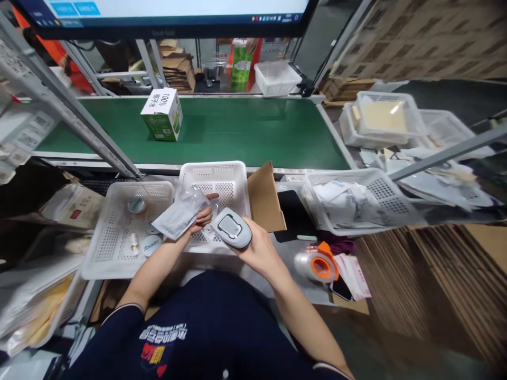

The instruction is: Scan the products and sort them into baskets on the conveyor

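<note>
On my feed, a monitor (166, 32) spans much of the top edge, above a green conveyor belt (245, 132). I see a green-and-white carton (161, 117) standing on the belt, towards its left end. At the far edge I make out a small white basket (277, 82); stacked brown cardboard (179, 73) lies beyond. Over on the right I have stacked translucent tubs (353, 135). Nearer, a clear tape roll (307, 265) with an orange holder sits beside a dark phone (341, 289).
</note>
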The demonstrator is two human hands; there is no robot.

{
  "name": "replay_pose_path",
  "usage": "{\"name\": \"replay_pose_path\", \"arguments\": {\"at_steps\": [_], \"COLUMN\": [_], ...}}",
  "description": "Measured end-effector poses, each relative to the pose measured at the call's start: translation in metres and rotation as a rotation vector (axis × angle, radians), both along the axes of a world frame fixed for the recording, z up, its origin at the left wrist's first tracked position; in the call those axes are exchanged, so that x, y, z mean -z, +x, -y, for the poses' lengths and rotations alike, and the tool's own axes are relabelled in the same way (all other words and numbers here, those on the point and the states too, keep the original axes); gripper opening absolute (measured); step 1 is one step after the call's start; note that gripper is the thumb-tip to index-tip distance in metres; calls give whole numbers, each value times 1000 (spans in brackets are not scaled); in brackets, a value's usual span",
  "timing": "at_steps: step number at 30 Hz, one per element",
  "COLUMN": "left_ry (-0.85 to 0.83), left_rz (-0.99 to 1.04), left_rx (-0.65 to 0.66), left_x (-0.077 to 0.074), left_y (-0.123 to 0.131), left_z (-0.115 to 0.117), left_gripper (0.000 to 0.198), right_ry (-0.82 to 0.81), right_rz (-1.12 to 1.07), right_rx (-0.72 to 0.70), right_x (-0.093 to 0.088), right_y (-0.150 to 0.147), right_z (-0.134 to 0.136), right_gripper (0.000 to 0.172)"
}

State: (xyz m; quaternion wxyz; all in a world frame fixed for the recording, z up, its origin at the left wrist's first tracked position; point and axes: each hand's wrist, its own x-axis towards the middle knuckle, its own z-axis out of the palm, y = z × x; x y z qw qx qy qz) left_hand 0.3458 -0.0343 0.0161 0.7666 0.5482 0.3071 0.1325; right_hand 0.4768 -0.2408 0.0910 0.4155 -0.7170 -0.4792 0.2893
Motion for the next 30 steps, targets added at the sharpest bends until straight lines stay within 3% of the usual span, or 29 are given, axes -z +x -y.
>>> {"name": "replay_pose_path", "arguments": {"at_steps": [2,4,7,12,14,16,19,22,23,25,27,30], "left_ry": [146,298,438,565,533,458,308,108,38,-90,-217,-402], "left_rz": [-122,-231,-279,-404,-467,-488,-432,-288,-219,-65,64,175], "left_rx": [-24,-78,-259,-841,-989,-1055,-1071,-1006,-960,-838,-684,-436], "left_x": [6,12,16,21,32,45,56,49,43,30,17,5], "left_y": [2,2,-11,-80,-112,-138,-157,-154,-149,-134,-116,-87], "left_z": [0,-11,-54,-150,-169,-173,-167,-158,-152,-133,-107,-65], "left_gripper": [59,46,22,9,23,39,41,21,22,42,58,67], "right_ry": [-11,-28,-65,-89,-66,-44,-44,-49,-47,-32,-12,-21], "right_rz": [-29,-50,-56,-47,-36,-25,-17,-15,-9,10,25,30], "right_rx": [13,47,105,145,132,104,41,-13,-23,-42,-55,-70], "right_x": [5,12,24,25,21,17,12,10,10,9,9,7], "right_y": [1,3,8,6,1,-4,-9,-11,-12,-14,-16,-18], "right_z": [10,22,40,47,41,32,20,10,6,-1,-8,-16], "right_gripper": [29,31,34,34,26,22,21,22,22,20,22,33]}}
